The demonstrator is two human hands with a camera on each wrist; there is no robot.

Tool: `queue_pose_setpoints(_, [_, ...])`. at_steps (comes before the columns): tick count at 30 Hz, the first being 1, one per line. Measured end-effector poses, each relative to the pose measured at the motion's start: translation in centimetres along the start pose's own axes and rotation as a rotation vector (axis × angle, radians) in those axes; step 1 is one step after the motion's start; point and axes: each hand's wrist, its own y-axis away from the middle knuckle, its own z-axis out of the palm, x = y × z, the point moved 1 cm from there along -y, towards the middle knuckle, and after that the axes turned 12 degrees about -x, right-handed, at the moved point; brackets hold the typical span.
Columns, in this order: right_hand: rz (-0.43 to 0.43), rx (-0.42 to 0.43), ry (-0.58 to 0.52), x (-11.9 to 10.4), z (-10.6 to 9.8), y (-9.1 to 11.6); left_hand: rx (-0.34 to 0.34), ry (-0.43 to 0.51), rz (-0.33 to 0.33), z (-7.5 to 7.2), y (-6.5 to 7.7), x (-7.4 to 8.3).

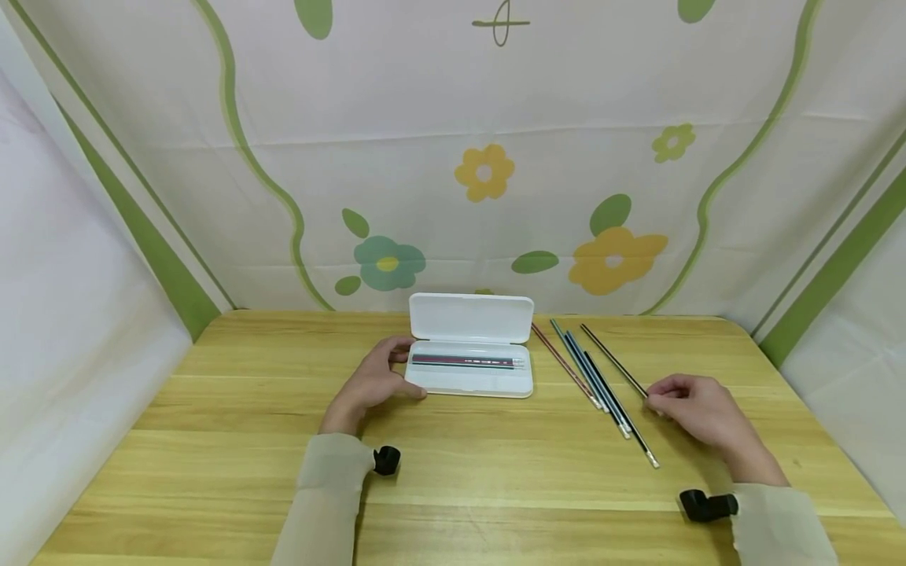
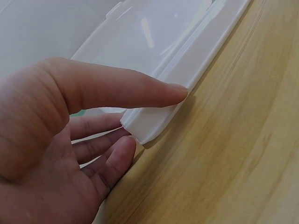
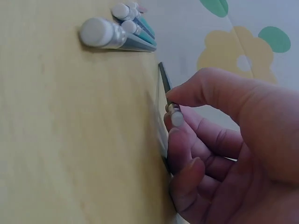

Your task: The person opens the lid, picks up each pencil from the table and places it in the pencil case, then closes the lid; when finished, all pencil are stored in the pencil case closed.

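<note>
A white pencil case (image 1: 488, 392) stands on the table, its lid (image 1: 470, 317) raised at the back. Inside lie several pencils (image 1: 460, 361), dark red and green, erasers to the right. My left hand (image 1: 368, 382) holds the case by its left end, thumb along the front edge and fingers around the side. To the right, my right hand (image 1: 697, 405) pinches a dark pencil (image 1: 610, 356) between thumb and fingers close to its eraser (image 3: 177, 119). That pencil points away toward the back of the table.
Between case and right hand, several loose pencils lie slanted on the wooden table (image 1: 495, 472): a red one (image 1: 564, 364), blue ones (image 1: 593, 374) and a black one (image 1: 630, 420), erasers toward me. A flower-patterned curtain (image 1: 396, 173) hangs behind the table's back edge.
</note>
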Motion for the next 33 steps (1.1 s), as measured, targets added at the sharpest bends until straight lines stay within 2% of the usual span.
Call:
queue_pose_setpoints(5, [-0.012,0.003,-0.048,0.3,-0.1,0.0,0.001,0.007,-0.003,0.0,0.0,0.0])
queue_pose_setpoints(15, [-0.02,0.051,-0.074,0.1,-0.3,0.2,0.011,-0.01,-0.014,0.1,0.0,0.1])
queue_pose_setpoints(25, [-0.065,0.082,-0.116,-0.7,-0.4,0.4,0.008,-0.013,-0.01,0.1,0.0,0.1])
queue_pose_setpoints(33, [-0.121,0.078,-0.12,-2.0,0.3,0.3,0.009,-0.009,-0.006,0.1,0.0,0.2])
